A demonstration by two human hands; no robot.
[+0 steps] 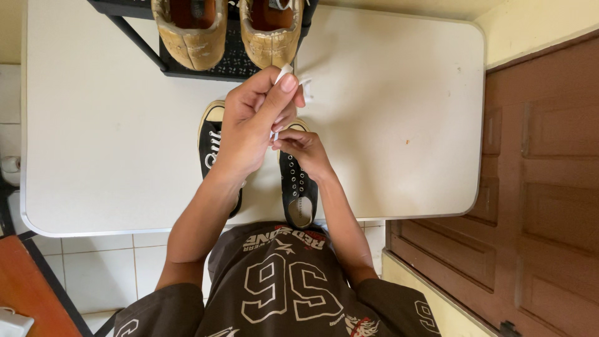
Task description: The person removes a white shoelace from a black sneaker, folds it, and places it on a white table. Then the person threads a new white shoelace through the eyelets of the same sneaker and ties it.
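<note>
On white table (399,93), beside possibly wooden door (549,187): hands (274,128), black shoes (298,187).

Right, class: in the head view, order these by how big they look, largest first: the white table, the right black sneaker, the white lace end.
1. White table, by far the largest.
2. Right black sneaker, partly hidden by the right hand.
3. White lace end, smallest, pinched in the left hand.

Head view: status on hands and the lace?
Left hand pinches white shoelace above the table. Right hand at right black sneaker, fingers on the lace. Left black sneaker partly hidden. Nothing blocking.
</note>
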